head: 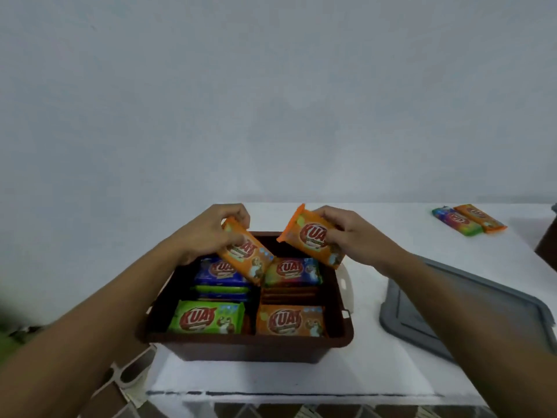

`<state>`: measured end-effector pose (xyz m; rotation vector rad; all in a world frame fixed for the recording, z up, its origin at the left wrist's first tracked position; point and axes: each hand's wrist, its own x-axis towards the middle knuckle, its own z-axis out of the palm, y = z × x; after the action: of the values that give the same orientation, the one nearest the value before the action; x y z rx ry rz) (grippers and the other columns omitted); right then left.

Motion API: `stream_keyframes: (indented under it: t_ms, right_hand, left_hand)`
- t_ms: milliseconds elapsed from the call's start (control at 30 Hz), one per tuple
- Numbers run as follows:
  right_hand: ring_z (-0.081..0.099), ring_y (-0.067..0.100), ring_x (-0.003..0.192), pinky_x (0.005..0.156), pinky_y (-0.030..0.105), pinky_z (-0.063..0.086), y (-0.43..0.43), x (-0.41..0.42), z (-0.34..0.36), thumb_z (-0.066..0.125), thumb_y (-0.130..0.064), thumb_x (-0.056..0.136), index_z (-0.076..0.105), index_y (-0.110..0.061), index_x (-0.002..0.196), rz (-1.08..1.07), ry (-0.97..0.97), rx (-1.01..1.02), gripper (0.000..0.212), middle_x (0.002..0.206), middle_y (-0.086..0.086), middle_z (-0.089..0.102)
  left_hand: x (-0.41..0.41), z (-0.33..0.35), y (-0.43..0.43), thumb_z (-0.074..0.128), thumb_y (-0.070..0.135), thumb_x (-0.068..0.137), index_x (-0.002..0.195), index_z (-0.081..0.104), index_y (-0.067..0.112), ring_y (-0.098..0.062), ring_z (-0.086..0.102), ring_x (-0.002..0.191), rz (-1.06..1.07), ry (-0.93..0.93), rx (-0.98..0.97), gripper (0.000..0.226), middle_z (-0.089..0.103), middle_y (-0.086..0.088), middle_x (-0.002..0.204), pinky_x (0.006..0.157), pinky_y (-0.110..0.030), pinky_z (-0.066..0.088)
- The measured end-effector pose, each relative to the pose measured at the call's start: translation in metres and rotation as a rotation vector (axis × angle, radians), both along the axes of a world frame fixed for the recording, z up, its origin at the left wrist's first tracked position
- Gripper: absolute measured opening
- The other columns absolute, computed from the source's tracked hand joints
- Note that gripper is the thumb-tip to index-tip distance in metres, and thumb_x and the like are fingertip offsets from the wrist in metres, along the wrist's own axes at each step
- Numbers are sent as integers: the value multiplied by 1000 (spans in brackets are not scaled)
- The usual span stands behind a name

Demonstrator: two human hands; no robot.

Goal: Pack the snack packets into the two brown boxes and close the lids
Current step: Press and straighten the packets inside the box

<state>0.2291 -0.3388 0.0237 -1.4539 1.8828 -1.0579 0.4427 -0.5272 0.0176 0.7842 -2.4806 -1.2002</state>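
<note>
Your left hand (208, 236) grip pinches an orange snack packet (247, 257), your right hand (358, 236) grip a second orange packet (307, 236), both over the open brown box (247, 340) mid-frame; fingers partly hide both.

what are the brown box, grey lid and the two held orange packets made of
Brown box: likely moulded plastic, smooth walls, rolled rim. Grey lid: probably plastic, matte, moulded raised border. Held orange packets: thin printed film, likely plastic, crimped ends.
</note>
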Motion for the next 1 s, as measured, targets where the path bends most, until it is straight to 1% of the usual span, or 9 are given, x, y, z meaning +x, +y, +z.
stream_keyframes:
  t_ms: [133,233,333,433,567,667,767,900,1000]
  right_hand:
    - [65,14,86,67,32,54,-18,19,-8,43,-16,94,52,-30,115,33,313,91,27,96,-5,67]
    - [63,19,80,60,34,50,-29,23,-14,42,-23,91,41,-36,114,55,572,161,27,93,-4,66]
    - [56,20,94,73,36,45,-36,28,-25,45,-22,91,44,-31,120,121,814,150,31,106,-1,60]
    - [45,19,103,82,38,34,-34,29,-47,48,-21,90,56,-27,120,127,1050,51,32,109,-3,51]
    - [44,15,105,91,39,35,-30,28,-49,49,-48,89,63,-26,119,165,1008,130,40,113,-6,45]
    - [48,13,110,94,35,36,-34,28,-44,56,-62,83,57,-27,126,224,1004,201,56,121,-8,49]
    - [52,13,105,82,28,39,-37,28,-43,64,-55,81,56,-28,122,221,965,211,49,114,-9,54]
    - [48,10,83,57,24,28,-41,30,-41,67,-52,78,48,-33,98,208,926,242,34,81,-17,45]
    - [47,10,79,55,24,26,-44,33,-42,67,-51,76,51,-31,111,191,941,255,44,79,-17,43]
  left_hand:
    - [23,-26,-9,67,24,77,76,59,36,-18,59,92,-10,-130,-339,15,60,4,95,80,-42,51]
    - [20,-33,-7,61,23,89,88,63,33,-16,56,95,-27,-182,-539,9,54,7,102,79,-41,50]
    - [19,-37,1,51,32,95,105,64,29,-16,58,95,-26,-253,-744,17,54,10,110,77,-35,46]
    - [25,-44,5,46,54,93,115,65,31,-17,49,108,-39,-394,-919,37,53,11,118,90,-37,40]
    - [27,-42,2,45,77,80,116,66,24,-13,40,115,-159,-500,-977,67,50,11,123,95,-33,37]
    - [19,-38,1,57,67,81,132,53,27,-11,43,118,-286,-502,-881,65,47,10,131,95,-30,43]
    - [18,-32,-6,60,61,84,139,46,35,-10,45,116,-344,-562,-853,62,47,13,127,87,-34,49]
    - [31,-25,-18,65,56,81,134,52,33,-9,50,107,-324,-604,-857,60,46,15,121,79,-28,46]
    - [32,-31,-14,65,54,80,133,50,27,-11,52,106,-307,-586,-869,61,39,12,128,81,-31,50]
